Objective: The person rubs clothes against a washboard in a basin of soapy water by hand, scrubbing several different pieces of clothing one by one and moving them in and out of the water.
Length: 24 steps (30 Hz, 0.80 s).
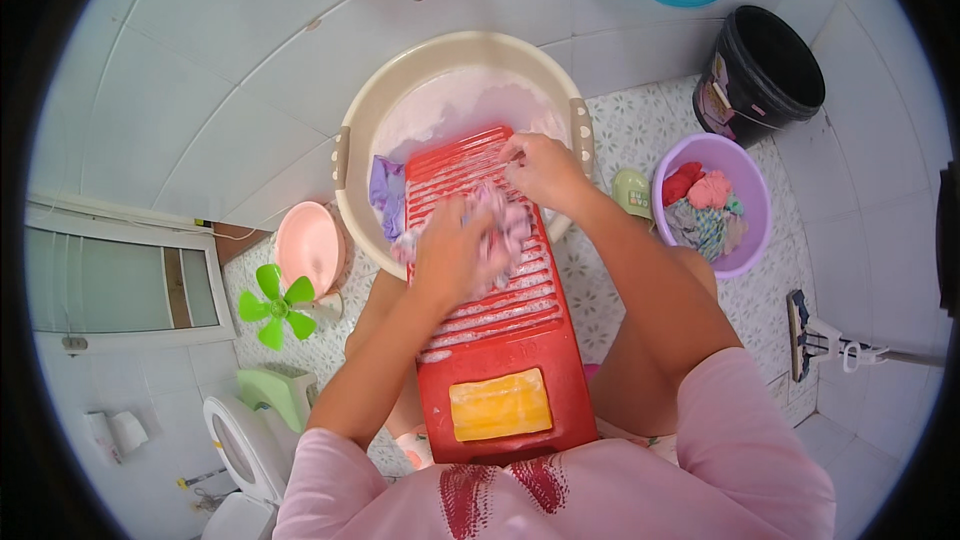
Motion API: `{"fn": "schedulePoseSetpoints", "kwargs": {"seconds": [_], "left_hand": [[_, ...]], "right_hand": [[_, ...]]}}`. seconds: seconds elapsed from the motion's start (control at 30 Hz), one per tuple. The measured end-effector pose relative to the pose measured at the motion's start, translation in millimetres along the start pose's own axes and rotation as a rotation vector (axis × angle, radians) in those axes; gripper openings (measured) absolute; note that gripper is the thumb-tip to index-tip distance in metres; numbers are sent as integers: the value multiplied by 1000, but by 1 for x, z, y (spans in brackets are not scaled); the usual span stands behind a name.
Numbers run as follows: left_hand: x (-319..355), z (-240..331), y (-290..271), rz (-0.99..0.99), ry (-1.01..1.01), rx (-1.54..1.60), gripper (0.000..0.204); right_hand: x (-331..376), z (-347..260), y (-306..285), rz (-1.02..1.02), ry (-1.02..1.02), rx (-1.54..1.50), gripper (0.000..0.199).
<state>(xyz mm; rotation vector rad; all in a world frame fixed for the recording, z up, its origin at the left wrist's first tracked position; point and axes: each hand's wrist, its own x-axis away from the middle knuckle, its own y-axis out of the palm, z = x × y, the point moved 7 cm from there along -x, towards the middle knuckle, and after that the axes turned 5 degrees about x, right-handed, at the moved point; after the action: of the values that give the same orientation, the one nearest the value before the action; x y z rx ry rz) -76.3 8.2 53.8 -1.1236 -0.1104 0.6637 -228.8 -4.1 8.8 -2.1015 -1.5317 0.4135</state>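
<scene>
The left hand lies spread and pressed flat on a wet pink cloth bunched on the ribs of the red washboard, while the right hand pinches the cloth's upper end near the board's top. The board leans into the cream basin of soapy water (foam covers the ribs), so a hard push could, in my judgement, slide the board off the rim, or knuckles could scrape the ribs; the yellow soap bar may also slip out
</scene>
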Motion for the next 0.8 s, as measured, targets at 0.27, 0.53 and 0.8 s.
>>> {"fn": "schedulePoseSetpoints", "kwargs": {"seconds": [0.27, 0.53, 0.8], "left_hand": [[7, -4, 7, 72, -104, -120, 51], [-11, -24, 13, -166, -223, 157, 44], [32, 6, 11, -115, 5, -43, 63]], "right_hand": [[8, -13, 16, -53, -67, 55, 16], [-5, 1, 17, -9, -29, 91, 19], [1, -8, 16, -5, -66, 53, 14]]}}
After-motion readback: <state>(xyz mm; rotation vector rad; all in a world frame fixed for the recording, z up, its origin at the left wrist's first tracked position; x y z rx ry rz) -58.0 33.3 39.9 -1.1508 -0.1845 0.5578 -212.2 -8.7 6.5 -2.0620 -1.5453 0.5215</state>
